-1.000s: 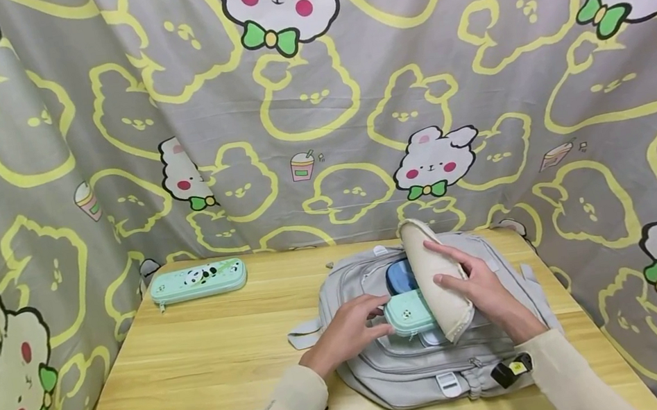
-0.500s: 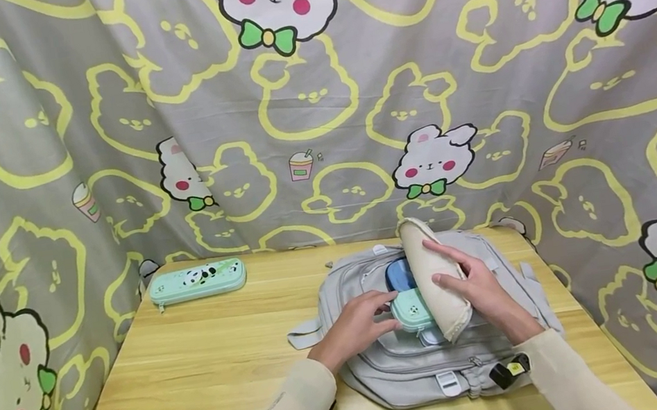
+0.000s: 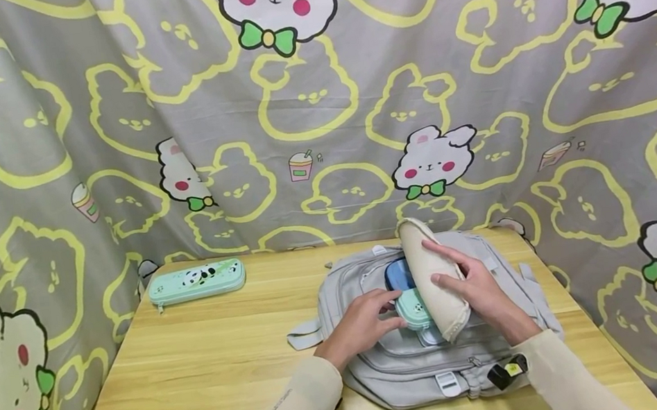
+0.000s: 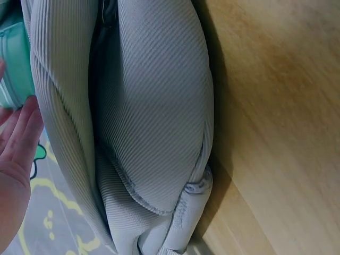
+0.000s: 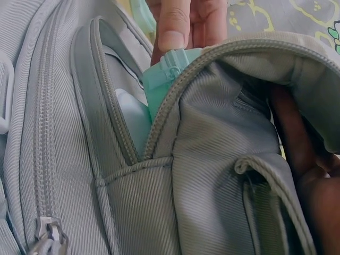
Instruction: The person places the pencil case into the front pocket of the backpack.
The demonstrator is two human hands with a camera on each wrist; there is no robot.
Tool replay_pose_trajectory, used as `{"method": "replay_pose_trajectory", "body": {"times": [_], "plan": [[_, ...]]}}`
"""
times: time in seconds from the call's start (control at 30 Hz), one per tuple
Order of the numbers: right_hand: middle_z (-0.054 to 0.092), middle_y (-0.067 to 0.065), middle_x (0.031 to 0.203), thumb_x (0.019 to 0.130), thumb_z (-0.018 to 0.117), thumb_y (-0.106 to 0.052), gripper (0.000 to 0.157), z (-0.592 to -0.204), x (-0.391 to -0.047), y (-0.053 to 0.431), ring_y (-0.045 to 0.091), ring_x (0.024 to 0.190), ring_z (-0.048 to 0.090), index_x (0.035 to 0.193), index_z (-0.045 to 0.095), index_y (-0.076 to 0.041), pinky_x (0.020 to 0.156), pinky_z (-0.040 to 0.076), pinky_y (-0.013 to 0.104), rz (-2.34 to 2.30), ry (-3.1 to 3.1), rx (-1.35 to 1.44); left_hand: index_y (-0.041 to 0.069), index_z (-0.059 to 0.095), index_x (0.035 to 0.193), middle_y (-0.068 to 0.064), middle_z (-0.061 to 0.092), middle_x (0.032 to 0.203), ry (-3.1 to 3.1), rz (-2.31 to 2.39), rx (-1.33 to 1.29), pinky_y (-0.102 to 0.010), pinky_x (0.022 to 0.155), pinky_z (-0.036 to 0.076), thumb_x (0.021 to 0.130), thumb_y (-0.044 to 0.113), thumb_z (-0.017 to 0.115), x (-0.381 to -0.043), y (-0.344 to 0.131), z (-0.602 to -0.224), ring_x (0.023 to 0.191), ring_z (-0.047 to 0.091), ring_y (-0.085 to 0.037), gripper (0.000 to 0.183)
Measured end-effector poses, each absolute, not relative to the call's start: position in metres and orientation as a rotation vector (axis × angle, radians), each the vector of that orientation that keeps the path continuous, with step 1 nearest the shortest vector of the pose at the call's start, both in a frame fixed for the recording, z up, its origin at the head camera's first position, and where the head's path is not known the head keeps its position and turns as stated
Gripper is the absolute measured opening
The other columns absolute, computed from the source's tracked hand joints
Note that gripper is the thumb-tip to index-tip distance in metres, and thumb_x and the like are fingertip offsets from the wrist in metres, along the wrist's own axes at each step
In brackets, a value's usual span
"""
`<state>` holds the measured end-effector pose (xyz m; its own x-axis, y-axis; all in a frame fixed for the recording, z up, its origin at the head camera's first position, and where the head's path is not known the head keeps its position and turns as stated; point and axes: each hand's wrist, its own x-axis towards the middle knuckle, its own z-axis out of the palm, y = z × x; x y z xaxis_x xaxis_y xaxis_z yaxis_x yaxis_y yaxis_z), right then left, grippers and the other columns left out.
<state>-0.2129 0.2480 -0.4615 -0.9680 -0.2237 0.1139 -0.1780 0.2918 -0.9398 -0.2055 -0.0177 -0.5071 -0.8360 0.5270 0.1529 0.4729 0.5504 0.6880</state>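
A grey backpack (image 3: 402, 370) lies on the table. My right hand (image 3: 482, 288) grips the cream-lined flap (image 3: 434, 281) of its front pocket and holds it lifted. My left hand (image 3: 364, 326) pinches the outer end of a mint-green pencil case (image 3: 414, 310), whose other end is hidden under the flap. In the right wrist view the thumb (image 5: 174, 26) presses on the case (image 5: 158, 90) at the pocket's zipped mouth. A blue case (image 3: 398, 275) sits beside it inside the pocket. A pale item (image 5: 133, 117) also shows in there.
Another mint-green pencil case (image 3: 197, 281), with a panda print, lies at the table's back left. The wooden table (image 3: 203, 391) meets a patterned curtain (image 3: 313, 95) behind and at both sides. A strap (image 3: 305, 336) sticks out left of the backpack.
My left hand has moved right, pushing the mint-green pencil case further under the flap, so less of it shows. The right hand and flap have stayed nearly still.
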Motion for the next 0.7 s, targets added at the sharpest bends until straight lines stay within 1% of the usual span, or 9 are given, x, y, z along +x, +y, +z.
{"method": "replay_pose_trajectory", "body": {"times": [0.07,0.13,0.2,0.3,0.6,0.7], "plan": [[0.034,0.012,0.177,0.108,0.070,-0.020,0.063,-0.4612,-0.2126,0.2480,0.030,0.147,0.046,0.166,0.049,-0.021,0.097,0.055,0.020,-1.807,2.492,-0.389,0.015,0.065,0.152,-0.004,0.071,0.142,2.698,1.175,0.864,-0.022,0.099,0.059,0.100,0.031,0.082,-0.2060,-0.0167,-0.5077,0.117,0.073,-0.010,0.058],[0.035,0.012,0.176,0.108,0.070,-0.019,0.062,-0.4611,-0.2124,0.2480,0.024,0.143,0.049,0.166,0.049,-0.021,0.096,0.056,0.021,-1.808,2.493,-0.391,0.016,0.065,0.152,-0.004,0.071,0.142,2.692,1.190,0.858,-0.022,0.098,0.059,0.099,0.032,0.082,-0.2064,-0.0157,-0.5079,0.117,0.074,-0.011,0.058],[0.035,0.012,0.176,0.108,0.070,-0.019,0.062,-0.4613,-0.2125,0.2479,0.018,0.140,0.050,0.166,0.049,-0.021,0.097,0.055,0.020,-1.807,2.494,-0.390,0.015,0.065,0.152,-0.005,0.072,0.142,2.682,1.211,0.856,-0.022,0.098,0.059,0.099,0.031,0.082,-0.2069,-0.0150,-0.5085,0.117,0.074,-0.012,0.058],[0.035,0.010,0.177,0.107,0.071,-0.019,0.063,-0.4620,-0.2128,0.2469,0.013,0.141,0.049,0.166,0.049,-0.021,0.098,0.054,0.018,-1.813,2.493,-0.389,0.015,0.066,0.152,-0.005,0.072,0.141,2.679,1.237,0.849,-0.022,0.098,0.059,0.098,0.031,0.083,-0.2076,-0.0141,-0.5087,0.116,0.074,-0.012,0.059],[0.034,0.009,0.178,0.107,0.070,-0.019,0.062,-0.4619,-0.2124,0.2454,0.020,0.145,0.047,0.166,0.049,-0.023,0.099,0.053,0.017,-1.818,2.484,-0.373,0.014,0.066,0.150,-0.005,0.073,0.140,2.682,1.251,0.828,-0.025,0.101,0.059,0.097,0.030,0.084,-0.2067,-0.0089,-0.5086,0.115,0.075,-0.012,0.059],[0.035,0.009,0.177,0.107,0.070,-0.019,0.062,-0.4623,-0.2125,0.2460,0.019,0.144,0.048,0.166,0.050,-0.023,0.099,0.053,0.017,-1.815,2.487,-0.374,0.015,0.066,0.150,-0.004,0.073,0.140,2.676,1.253,0.820,-0.025,0.101,0.059,0.097,0.031,0.085,-0.2065,-0.0079,-0.5102,0.115,0.074,-0.011,0.059]]}}
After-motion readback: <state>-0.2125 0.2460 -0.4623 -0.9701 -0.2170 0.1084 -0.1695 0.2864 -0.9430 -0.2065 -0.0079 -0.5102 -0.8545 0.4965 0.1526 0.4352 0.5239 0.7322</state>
